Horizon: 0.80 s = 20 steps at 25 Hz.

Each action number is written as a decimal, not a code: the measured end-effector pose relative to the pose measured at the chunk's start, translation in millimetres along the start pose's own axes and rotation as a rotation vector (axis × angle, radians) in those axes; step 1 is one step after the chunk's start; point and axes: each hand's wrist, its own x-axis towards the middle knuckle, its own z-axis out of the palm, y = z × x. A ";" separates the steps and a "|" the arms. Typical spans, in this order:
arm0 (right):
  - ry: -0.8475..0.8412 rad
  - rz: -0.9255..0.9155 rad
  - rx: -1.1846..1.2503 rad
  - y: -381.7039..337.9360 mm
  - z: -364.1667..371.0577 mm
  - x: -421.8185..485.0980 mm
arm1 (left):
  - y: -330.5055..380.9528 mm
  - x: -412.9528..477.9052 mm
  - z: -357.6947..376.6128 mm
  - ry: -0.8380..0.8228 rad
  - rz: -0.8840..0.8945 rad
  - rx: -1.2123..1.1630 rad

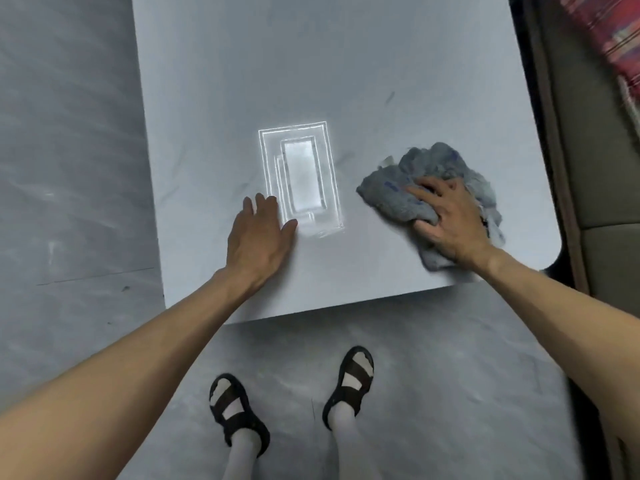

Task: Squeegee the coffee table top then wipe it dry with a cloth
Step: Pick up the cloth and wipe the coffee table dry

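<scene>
A white glossy coffee table top (242, 81) fills the upper middle of the head view. A crumpled grey-blue cloth (446, 168) lies on its near right part. My right hand (446, 220) presses down on the cloth with spread fingers, the thumb tucked at its near edge. My left hand (259, 237) rests flat on the table to the left, fingers straight, beside a bright rectangular light reflection (301, 178). No squeegee is in view.
The table's near edge (311, 306) runs just in front of my sandalled feet (291, 403) on a grey floor. A brown sofa (595, 150) with a red patterned fabric (609, 32) stands close along the table's right side.
</scene>
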 end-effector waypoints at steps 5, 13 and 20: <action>0.324 0.735 0.056 14.8 3.4 -29.9 | 7.2 13.7 1.6 -0.064 -0.024 0.107; 0.367 0.988 0.123 -158.9 61.3 -11.6 | -56.0 -7.9 -25.8 0.155 -0.202 -0.475; 0.040 0.086 0.086 -333.6 107.9 -8.8 | -156.5 -48.7 -46.6 0.318 -0.359 -0.388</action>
